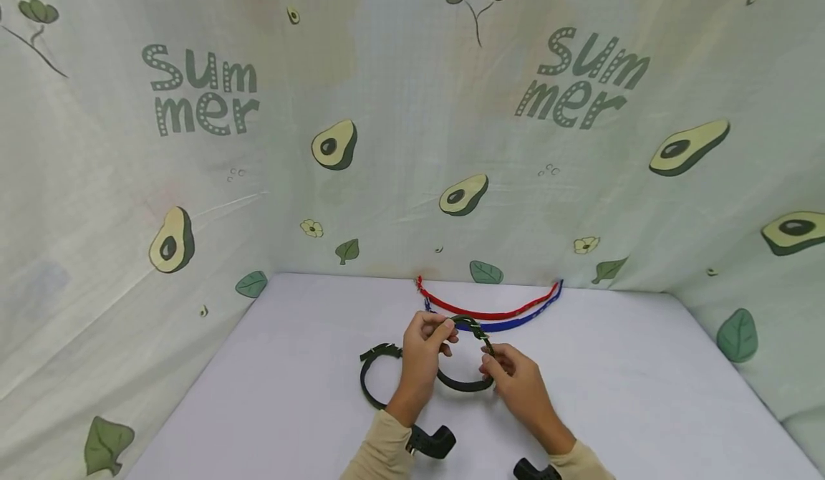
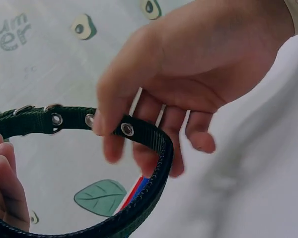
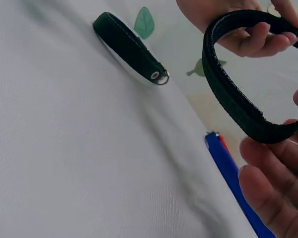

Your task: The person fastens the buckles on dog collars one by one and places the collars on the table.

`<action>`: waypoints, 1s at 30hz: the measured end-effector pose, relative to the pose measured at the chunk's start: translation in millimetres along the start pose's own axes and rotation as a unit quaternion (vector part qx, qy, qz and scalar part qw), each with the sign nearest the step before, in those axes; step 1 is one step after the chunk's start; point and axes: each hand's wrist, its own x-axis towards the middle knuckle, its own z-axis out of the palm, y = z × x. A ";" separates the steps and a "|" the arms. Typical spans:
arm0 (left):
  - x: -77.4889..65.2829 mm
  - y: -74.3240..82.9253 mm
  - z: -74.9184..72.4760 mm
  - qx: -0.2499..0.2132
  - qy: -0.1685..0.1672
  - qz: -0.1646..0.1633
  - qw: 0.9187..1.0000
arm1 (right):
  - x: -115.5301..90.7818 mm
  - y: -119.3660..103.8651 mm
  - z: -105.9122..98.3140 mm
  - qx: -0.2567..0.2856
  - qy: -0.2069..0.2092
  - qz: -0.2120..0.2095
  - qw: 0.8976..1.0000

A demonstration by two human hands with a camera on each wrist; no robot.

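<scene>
A dark green collar point(image 1: 467, 386), fastened into a ring, is held up over the white table by both hands. My left hand point(image 1: 422, 354) pinches its upper left part between thumb and index finger. In the left wrist view the strap point(image 2: 161, 171) shows metal eyelets point(image 2: 127, 129) right beside that thumb, and the other left fingers hang loosely curled. My right hand point(image 1: 518, 380) pinches the ring's right side, near the buckle point(image 1: 480, 334). A second dark green collar point(image 1: 364, 382) stands looped on the table, partly hidden behind the left forearm.
A red collar point(image 1: 490, 316) and a blue collar point(image 1: 515, 322) lie in long curves at the table's back edge. Behind them hangs a printed cloth point(image 1: 399, 179) with avocados and leaves. Black wrist devices point(image 1: 438, 442) sit under the forearms.
</scene>
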 end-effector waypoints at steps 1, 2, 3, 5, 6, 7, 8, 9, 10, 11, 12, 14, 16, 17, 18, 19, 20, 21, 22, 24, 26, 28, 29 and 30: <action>-0.1 0.1 -1.1 -0.003 0.002 -0.004 1.000 | 0.1 1.0 -0.5 -0.004 -0.004 0.014 1.000; -0.3 0.4 -2.1 -0.006 0.002 -0.007 1.000 | 0.5 1.5 -1.0 -0.008 -0.006 0.025 1.000; -0.4 0.9 -3.3 -0.003 0.001 -0.010 1.000 | 1.1 2.0 -1.7 -0.008 -0.007 0.034 0.999; 0.0 1.7 -6.0 0.007 -0.002 -0.014 1.000 | 2.7 1.3 -3.2 -0.001 -0.005 0.045 0.999; 0.2 2.0 -7.5 0.014 -0.003 -0.014 1.000 | 3.8 0.4 -3.9 0.007 -0.004 0.050 0.999; 0.2 2.0 -9.3 0.024 -0.006 -0.015 1.000 | 4.5 -1.1 -4.7 0.015 -0.001 0.052 0.999; 0.2 1.9 -11.3 0.035 -0.009 -0.014 0.999 | 5.3 -2.3 -5.5 0.024 0.001 0.055 0.998; 0.1 1.6 -13.4 0.049 -0.013 -0.013 0.999 | 6.3 -3.1 -6.2 0.032 0.003 0.057 0.998; -0.2 1.1 -15.6 0.061 -0.016 -0.012 0.998 | 6.9 -3.9 -6.6 0.038 0.005 0.058 0.998; -0.9 0.2 -17.9 0.075 -0.020 -0.010 0.997 | 7.2 -4.2 -7.0 0.043 0.007 0.061 0.997; -2.0 -0.5 -20.2 0.093 -0.026 -0.006 0.995 | 7.2 -4.3 -7.2 0.047 0.009 0.063 0.997; -4.1 -3.0 -24.9 0.134 -0.036 0.000 0.990 | 7.0 -3.6 -7.4 0.051 0.011 0.075 0.996; -5.8 -5.4 -28.8 0.175 -0.043 0.011 0.984 | 6.4 -2.2 -7.8 0.054 0.015 0.087 0.995; -6.5 -6.2 -30.3 0.198 -0.044 0.018 0.979 | 6.2 -1.3 -7.9 0.057 0.016 0.092 0.994; -7.2 -6.9 -31.5 0.218 -0.045 0.025 0.975 | 6.1 -0.4 -8.1 0.060 0.017 0.095 0.994; -7.5 -7.6 -32.6 0.234 -0.046 0.027 0.971 | 6.0 0.3 -8.4 0.064 0.017 0.099 0.993; -8.1 -7.6 -33.5 0.251 -0.047 0.027 0.966 | 6.0 1.1 -8.9 0.068 0.019 0.100 0.993; -8.3 -7.9 -34.1 0.264 -0.050 0.029 0.963 | 6.2 1.9 -9.3 0.071 0.021 0.100 0.992; -8.7 -7.5 -34.5 0.275 -0.052 0.028 0.960 | 6.5 2.6 -9.8 0.076 0.022 0.100 0.992; -8.9 -7.2 -35.6 0.289 -0.060 0.027 0.955 | 7.0 3.7 -10.7 0.086 0.027 0.097 0.991; -9.4 -6.2 -36.6 0.296 -0.067 0.021 0.953 | 7.5 4.9 -11.4 0.094 0.032 0.097 0.990; -9.8 -5.3 -37.9 0.300 -0.071 0.015 0.951 | 7.3 5.1 -11.9 0.100 0.035 0.101 0.989; -9.8 -5.1 -38.7 0.304 -0.072 0.011 0.950 | 7.2 5.1 -12.0 0.102 0.035 0.103 0.989; -9.6 -5.1 -39.4 0.309 -0.073 0.008 0.948 | 7.2 5.0 -12.2 0.101 0.034 0.106 0.989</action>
